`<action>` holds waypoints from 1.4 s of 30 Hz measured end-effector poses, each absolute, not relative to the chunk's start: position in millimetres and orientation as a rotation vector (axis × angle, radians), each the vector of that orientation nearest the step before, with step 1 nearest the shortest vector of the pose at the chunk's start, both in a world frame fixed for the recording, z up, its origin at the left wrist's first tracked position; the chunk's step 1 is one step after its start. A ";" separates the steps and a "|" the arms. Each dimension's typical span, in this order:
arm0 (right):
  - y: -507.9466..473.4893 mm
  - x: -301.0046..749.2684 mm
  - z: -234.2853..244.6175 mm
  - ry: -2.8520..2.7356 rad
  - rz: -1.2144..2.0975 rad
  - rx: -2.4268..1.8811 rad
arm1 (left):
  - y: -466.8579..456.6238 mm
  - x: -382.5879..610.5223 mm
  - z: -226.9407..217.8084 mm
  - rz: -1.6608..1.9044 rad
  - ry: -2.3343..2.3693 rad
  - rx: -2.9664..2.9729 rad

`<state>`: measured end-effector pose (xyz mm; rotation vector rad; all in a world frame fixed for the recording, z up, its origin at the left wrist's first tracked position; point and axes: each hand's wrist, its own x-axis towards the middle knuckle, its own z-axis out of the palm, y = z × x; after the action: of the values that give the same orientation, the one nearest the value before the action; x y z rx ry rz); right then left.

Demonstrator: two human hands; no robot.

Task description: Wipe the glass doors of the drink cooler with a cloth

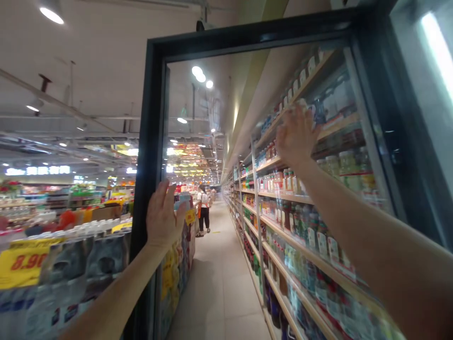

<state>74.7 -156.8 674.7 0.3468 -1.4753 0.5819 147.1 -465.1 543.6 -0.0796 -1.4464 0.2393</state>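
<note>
1. The largest thing before us is the black-framed glass door (152, 118), filling the frame from centre-left to the right side. We judge it heavy, stiff and likely to swing on a hinge rather than lift; its upright black edge at centre-left looks the soundest place to take hold.
2. Its glass pane (219, 156) spans the middle. We would expect it to be hard, smooth, slippery to a palm and breakable under a knock, so flat, spread pressure suits it better than a fingertip jab.
3. Bottle-lined shelves (293, 236) show in the pane at right, running toward the centre.
4. Our right forearm rises from the lower right corner, slanting up and left. Our right hand (297, 134), upper right of centre, is raised at the pane, back toward us, fingers upward and partly bent. We cannot tell how firmly it presses.
5. Our left forearm slants up from the lower left. Our left hand (163, 212), left of centre, lies unclenched against the frame's edge, fingers up, thumb side toward the glass; no wrapped grip shows.
6. Smallest is a pale patch (301, 102) by the right fingertips; whether that hand holds it, we cannot tell.
</note>
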 end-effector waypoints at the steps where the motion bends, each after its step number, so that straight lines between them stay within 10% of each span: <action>1: -179.6 79.9 662.7 -1.485 0.520 0.445 | -466.9 148.2 541.1 0.236 -1.438 -0.085; 7: -230.5 85.5 546.7 -1.369 0.062 1.005 | -466.6 157.6 517.8 0.364 -1.511 -0.151; 13: -111.3 57.4 559.3 -1.511 0.591 0.166 | -470.8 153.6 505.3 0.389 -1.489 -0.156; 20: -237.7 93.1 482.9 -1.478 0.086 0.838 | -478.3 149.7 498.3 0.349 -1.521 -0.253; 27: -130.5 63.0 479.5 -1.494 0.706 -0.116 | -472.8 156.8 476.1 0.344 -1.561 -0.241; 33: -203.9 85.7 392.7 -1.563 0.132 0.671 | -466.8 156.2 459.4 0.243 -1.567 -0.259; 42: -178.9 81.2 412.9 -1.547 0.520 0.145 | -463.2 163.7 420.9 0.250 -1.562 -0.268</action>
<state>81.2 -178.9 412.9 0.1447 -1.5475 0.5199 163.7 -463.2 420.9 -0.2676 -1.5616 0.2498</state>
